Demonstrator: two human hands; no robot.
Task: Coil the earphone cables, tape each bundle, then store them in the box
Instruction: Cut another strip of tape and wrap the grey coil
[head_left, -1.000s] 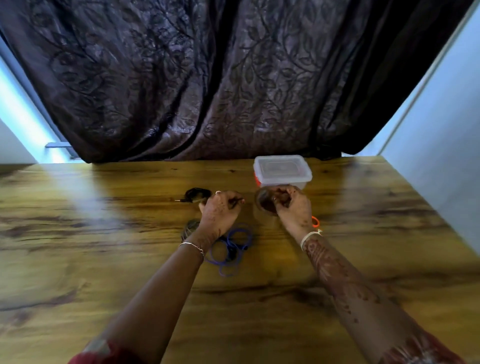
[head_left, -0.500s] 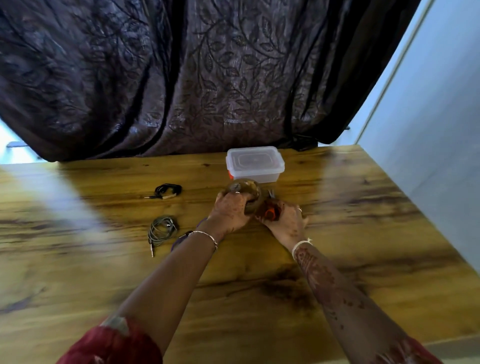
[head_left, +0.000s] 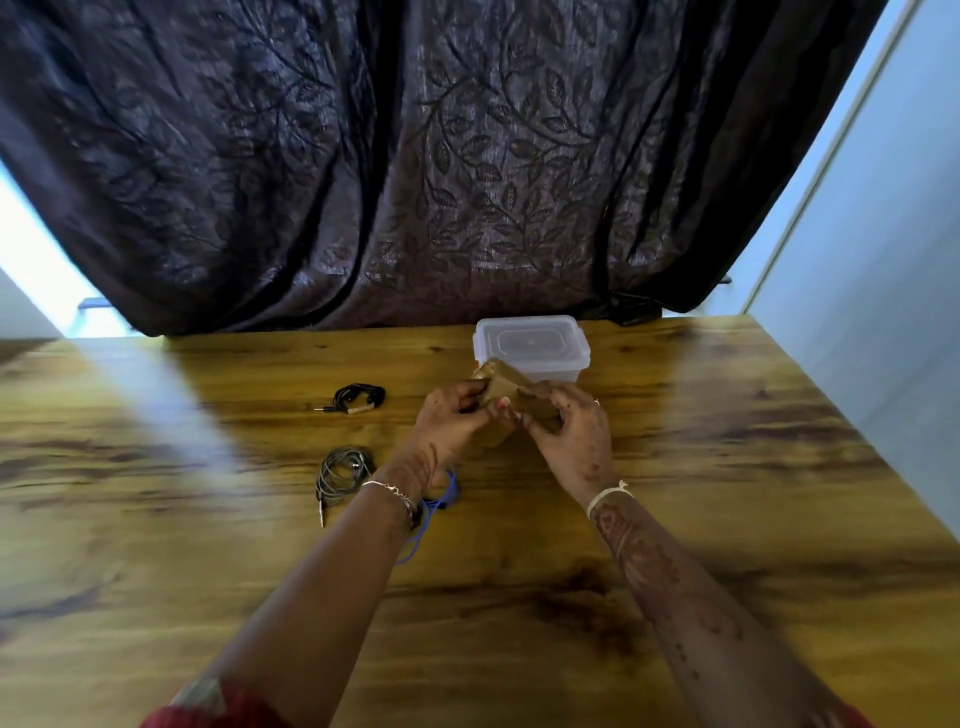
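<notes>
My left hand (head_left: 454, 421) has its fingers curled round the roll of brown tape (head_left: 497, 389), holding it up off the table (head_left: 208, 571). My right hand (head_left: 574, 434) is just beside it, thumb and fingers pinching the strip of tape (head_left: 537, 410) that runs from the roll. The blur keeps me from telling exactly where the strip ends under my fingers.

Just behind my hands stands the clear plastic box (head_left: 535, 348), near the far edge of the table, with its lid on.

Under my left wrist lies the blue cable (head_left: 441, 501), loosely looped and partly hidden by my arm. To its left sits the grey cable (head_left: 343, 470), wound into a coil with its plug pointing toward me. Further back and left is the black cable (head_left: 358, 397), coiled small, with a light band near one end and its plug sticking out to the left.

The dark leaf-patterned curtain (head_left: 415, 156) hangs behind the table.
</notes>
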